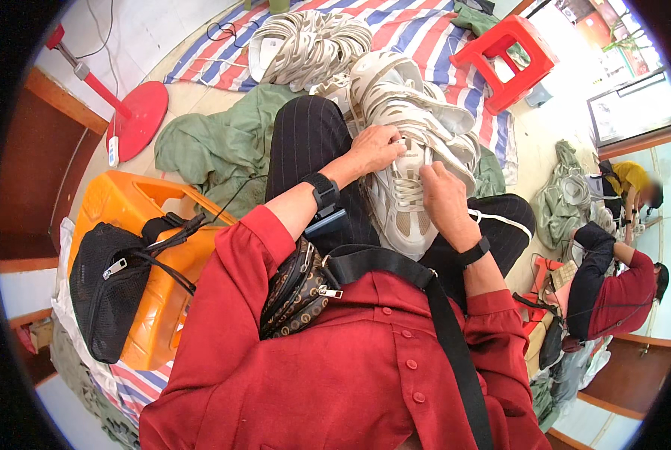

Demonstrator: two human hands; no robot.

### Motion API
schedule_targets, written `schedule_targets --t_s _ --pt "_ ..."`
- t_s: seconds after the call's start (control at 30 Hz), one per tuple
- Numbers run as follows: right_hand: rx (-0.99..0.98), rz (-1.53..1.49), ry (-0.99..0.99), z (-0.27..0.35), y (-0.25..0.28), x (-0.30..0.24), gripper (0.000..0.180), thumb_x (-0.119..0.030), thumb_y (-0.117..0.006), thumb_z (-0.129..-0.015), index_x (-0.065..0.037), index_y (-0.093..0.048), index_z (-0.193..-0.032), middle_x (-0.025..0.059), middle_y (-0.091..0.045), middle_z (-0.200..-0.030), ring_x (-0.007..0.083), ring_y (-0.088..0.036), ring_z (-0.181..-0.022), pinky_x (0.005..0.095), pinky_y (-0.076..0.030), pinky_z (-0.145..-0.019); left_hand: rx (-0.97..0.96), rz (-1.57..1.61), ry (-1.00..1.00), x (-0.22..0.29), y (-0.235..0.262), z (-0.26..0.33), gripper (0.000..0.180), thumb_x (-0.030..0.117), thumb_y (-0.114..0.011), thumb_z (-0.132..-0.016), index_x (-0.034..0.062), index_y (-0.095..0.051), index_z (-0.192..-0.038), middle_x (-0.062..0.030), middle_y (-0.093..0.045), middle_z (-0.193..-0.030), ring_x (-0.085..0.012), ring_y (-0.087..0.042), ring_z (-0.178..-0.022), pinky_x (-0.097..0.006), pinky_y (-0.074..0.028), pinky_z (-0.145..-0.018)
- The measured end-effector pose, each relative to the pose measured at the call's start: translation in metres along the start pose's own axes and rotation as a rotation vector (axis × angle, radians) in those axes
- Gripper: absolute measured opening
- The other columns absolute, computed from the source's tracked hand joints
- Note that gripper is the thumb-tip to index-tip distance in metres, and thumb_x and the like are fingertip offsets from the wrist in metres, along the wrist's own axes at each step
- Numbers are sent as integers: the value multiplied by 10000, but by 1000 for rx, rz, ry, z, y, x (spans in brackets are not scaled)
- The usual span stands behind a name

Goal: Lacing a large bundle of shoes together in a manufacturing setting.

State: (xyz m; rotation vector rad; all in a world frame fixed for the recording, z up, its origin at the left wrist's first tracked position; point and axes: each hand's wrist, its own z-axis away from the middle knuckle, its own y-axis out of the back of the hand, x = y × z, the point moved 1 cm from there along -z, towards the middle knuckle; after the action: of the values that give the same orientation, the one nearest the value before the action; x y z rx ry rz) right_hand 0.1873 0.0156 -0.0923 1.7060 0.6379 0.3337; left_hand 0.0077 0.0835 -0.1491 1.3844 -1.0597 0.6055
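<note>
- Shoe (404, 223), one, pale with beige panels: in the lap, toe toward the wearer.
- Left hand (378, 148): fingers pinching the shoe near its tongue.
- Right hand (446, 196): fingers clenched beside the lacing, seemingly on a white lace (502, 218); the grip is partly hidden.
- Shoe heap (309, 49): beyond, on a striped sheet (406, 34).
- Orange stool (136, 206): left.
- Red stool (506, 54): far right.

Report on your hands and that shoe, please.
Left hand at the tongue of the shoe; right hand curled beside its laces; grips unclear. Toe toward wearer. Shoe pile just beyond, laces unobstructed.
</note>
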Motion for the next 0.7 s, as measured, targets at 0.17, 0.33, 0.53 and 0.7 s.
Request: schedule_targets --t_s 0.17,0.33,0.53,0.7 --pt "-23 -56 -1 -4 -1 -1 80 -26 -517 -814 -27 -513 -893 170 -529 -812 378 -564 -767 463 -442 -654 -29 76 62 -2 1 -1 279 242 -644 -768 1 -641 -908 -149 -638 -777 -251 -606 -733 -366 -464 -672" --pt "-56 -139 -12 -11 -5 1 71 -39 -510 -801 -11 -472 -854 201 -541 -812 415 -560 -736 489 -442 -653 -90 207 161 -3 0 -4 258 217 -653 -764 -3 -638 -897 -112 -617 -746 -187 -578 -713 -334 -457 -659" --pt "-29 -25 -76 -12 1 -11 63 -58 -518 -811 -33 -487 -860 157 -534 -812 372 -576 -764 464 -453 -653 -10 105 65 -6 -4 -3 273 240 -647 -767 0 -644 -897 -128 -633 -770 -229 -601 -729 -344 -463 -666" --pt "35 34 45 -12 -1 -13 98 -27 -524 -801 -51 -516 -895 132 -538 -792 338 -577 -768 431 -450 -646 -49 96 92 -4 -2 -3 292 260 -639 -765 1 -647 -899 -137 -641 -784 -242 -607 -736 -347 -468 -682"
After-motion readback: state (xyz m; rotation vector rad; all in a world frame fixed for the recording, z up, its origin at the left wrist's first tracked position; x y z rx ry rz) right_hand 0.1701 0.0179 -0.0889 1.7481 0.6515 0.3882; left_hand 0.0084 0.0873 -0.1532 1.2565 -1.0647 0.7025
